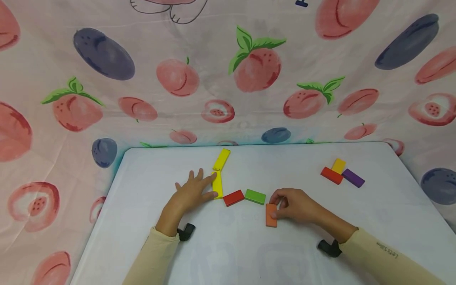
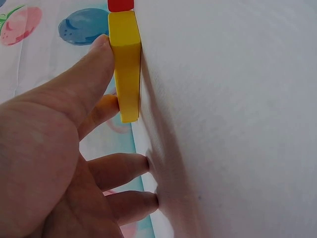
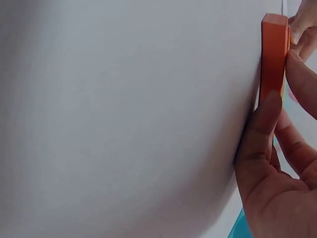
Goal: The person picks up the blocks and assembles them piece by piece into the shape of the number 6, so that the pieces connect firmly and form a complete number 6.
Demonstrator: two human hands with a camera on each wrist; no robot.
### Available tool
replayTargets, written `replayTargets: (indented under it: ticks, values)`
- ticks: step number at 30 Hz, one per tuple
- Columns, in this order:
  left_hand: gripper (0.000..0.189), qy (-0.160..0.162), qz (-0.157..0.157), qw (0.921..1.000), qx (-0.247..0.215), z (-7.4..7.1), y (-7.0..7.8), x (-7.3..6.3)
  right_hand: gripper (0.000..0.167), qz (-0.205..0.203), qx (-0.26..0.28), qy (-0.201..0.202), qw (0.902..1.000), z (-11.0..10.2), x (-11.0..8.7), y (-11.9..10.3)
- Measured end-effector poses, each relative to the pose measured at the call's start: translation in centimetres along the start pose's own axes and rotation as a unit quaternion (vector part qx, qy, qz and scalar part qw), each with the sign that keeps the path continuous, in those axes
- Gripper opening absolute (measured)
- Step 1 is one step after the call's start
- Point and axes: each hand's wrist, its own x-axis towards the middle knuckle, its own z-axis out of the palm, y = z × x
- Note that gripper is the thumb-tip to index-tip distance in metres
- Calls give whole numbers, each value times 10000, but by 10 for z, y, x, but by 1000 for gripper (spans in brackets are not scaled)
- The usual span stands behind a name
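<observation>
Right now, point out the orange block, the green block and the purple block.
Orange block (image 1: 269,217): head view, middle of its top face, beside the thumb tip.
Green block (image 1: 255,196): head view, middle of its top face.
Purple block (image 1: 353,177): head view, middle of its top face.

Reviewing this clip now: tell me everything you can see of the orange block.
The orange block is a plain, smooth, straight-edged oblong, slim and matte; wood or plastic, I cannot tell. It lies broad face up on the white table, its long side running toward the person. Its far end sits by the near right corner of the green block; whether they touch is unclear. The right hand grips it with its fingers.
</observation>
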Motion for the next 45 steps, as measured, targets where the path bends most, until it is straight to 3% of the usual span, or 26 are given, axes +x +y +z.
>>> replayTargets:
  ticks: [7,13,21,39,45]
  values:
    - [69,9,16,10000,-3,0,-1,1,32,-120,126,-267,9995,-5,2,5]
    - [69,25,8,10000,22,0,-1,1,36,20,460,-453,9979,-7,4,10]
    - [70,-31,-27,10000,-36,-1,1,0,35,-166,676,-451,9966,-8,2,7]
    - [70,-49,-19,10000,-9,-1,1,1,38,-22,654,-516,9965,-7,3,9]
    - [70,-57,-42,10000,0,-1,1,1,37,-150,732,-459,9961,-6,2,8]
